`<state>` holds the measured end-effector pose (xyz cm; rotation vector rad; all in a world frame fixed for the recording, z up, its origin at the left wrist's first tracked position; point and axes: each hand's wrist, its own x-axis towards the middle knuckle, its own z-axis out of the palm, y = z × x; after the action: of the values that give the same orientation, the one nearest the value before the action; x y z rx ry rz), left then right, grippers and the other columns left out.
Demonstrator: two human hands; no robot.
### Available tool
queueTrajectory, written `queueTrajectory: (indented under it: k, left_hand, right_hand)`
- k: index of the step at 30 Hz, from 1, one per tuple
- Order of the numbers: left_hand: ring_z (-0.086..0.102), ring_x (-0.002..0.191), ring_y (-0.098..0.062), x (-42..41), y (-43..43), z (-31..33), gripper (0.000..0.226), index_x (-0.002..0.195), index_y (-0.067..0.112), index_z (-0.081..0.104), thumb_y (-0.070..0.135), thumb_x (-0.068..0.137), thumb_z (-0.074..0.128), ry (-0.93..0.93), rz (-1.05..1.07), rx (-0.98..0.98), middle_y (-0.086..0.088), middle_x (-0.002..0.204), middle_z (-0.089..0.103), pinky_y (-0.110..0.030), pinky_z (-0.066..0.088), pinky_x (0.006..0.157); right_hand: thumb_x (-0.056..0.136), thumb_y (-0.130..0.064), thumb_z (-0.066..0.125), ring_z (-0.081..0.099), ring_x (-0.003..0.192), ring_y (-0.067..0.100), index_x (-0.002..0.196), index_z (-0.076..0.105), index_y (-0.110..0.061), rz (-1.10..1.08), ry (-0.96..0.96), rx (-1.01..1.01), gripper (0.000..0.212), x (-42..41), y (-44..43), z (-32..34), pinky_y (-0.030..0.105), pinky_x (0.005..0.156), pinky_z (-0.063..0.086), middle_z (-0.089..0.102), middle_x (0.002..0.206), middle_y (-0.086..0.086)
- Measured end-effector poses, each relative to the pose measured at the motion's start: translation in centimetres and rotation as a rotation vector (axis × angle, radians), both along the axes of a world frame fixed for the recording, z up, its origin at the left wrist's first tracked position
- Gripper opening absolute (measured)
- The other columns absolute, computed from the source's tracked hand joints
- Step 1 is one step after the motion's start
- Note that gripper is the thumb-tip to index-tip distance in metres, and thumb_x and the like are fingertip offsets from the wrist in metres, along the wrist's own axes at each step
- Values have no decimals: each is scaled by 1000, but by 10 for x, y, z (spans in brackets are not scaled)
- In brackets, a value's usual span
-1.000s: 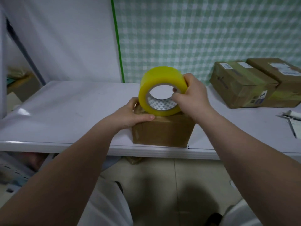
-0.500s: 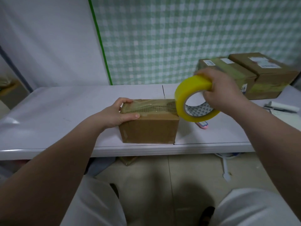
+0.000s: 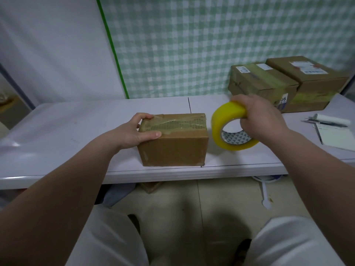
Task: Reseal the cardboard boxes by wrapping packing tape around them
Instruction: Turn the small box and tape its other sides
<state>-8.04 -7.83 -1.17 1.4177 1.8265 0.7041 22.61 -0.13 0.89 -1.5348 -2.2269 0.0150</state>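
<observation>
Cardboard box (image 3: 172, 148) is sitting at the lower centre of the frame, close to the front edge of the white table (image 3: 76, 127). Its long axis is running left to right, in line with that edge. Its top is facing up, with clear tape lying lengthwise over the closed flaps, so the contents are not showing.

Your left hand (image 3: 134, 133) is gripping the box's left end. The thumb is lying along the near top edge and the fingers are curling over the far top edge.

Just right of the box, with a narrow gap between them, your right hand (image 3: 259, 116) is holding the yellow tape roll (image 3: 226, 116). The fingers are clamping the upper right of the ring, wrapping over the outside and into the core. The roll is standing on edge, tilting, with its hole facing you. You cannot tell whether its lower rim is touching the table.

Farther right, a pen (image 3: 326, 122) is lying at the top of a notepad (image 3: 336, 135). In the upper right, two labelled boxes (image 3: 263, 83) are sitting side by side, touching, both closed and taped. Behind everything, a green checked curtain (image 3: 192, 45) is hanging.
</observation>
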Motion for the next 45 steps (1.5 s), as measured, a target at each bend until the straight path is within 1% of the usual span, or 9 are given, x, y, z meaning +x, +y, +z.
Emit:
queueTrajectory:
  k: [14,18,22,24,27,30,37,41,45]
  left_hand:
    - [52,91,-8,2,-5,0,57,128,42,38,47,78,67,-35,10,10,0,122,43,-17,42,67]
    - [48,106,-17,7,-9,-1,64,138,39,33,46,83,63,8,-11,58,5,127,39,-16,40,73]
    - [18,142,-25,11,-14,-5,82,150,28,18,60,82,52,291,-5,122,1,154,22,-45,23,113]
    - [-1,146,-26,19,-20,-7,73,151,27,13,57,90,42,524,32,167,3,160,7,-59,10,114]
    - [-1,147,-20,40,-29,-12,52,150,26,15,38,101,28,790,-93,351,8,159,11,-61,1,113]
    - [5,146,-12,54,-30,-15,52,151,26,15,41,101,21,846,-197,328,10,158,13,-55,0,116]
    - [23,142,-17,41,-10,-9,71,149,24,21,63,92,8,924,-26,181,6,157,20,-55,9,114]
    - [8,146,-22,34,-3,-7,81,148,18,22,69,87,5,920,41,80,1,155,25,-59,10,113]
    - [-6,147,-20,39,3,-1,83,149,17,20,71,87,7,930,6,130,0,160,5,-58,3,113]
  right_hand:
    - [82,-6,63,47,114,32,138,44,-29,-65,-31,-130,64,-7,-12,-27,38,76,39,51,120,10]
    - [85,-8,59,47,115,30,137,44,-31,-94,-30,-114,58,-13,-17,-35,34,76,36,52,122,9]
    - [85,-12,65,48,112,30,134,46,-30,-121,-16,-108,56,-16,-20,-39,33,71,35,53,118,9]
    - [85,-13,65,48,112,30,134,46,-30,-128,-18,-107,55,-16,-22,-39,33,70,34,53,116,9]
    - [85,-14,66,48,111,31,133,47,-29,-133,-12,-112,53,-16,-24,-40,33,70,35,53,115,10]
    - [87,-14,64,48,110,31,133,47,-29,-136,-5,-124,51,-15,-24,-41,33,70,36,54,115,10]
    - [88,-22,65,48,112,31,134,46,-30,-139,13,-152,50,-13,-27,-42,34,71,37,53,118,10]
    - [88,-26,65,48,113,31,134,46,-30,-134,16,-164,50,-14,-29,-40,34,71,35,53,118,10]
    - [87,-27,65,47,114,30,134,45,-30,-138,-15,-164,51,-16,-30,-37,33,71,35,52,119,10]
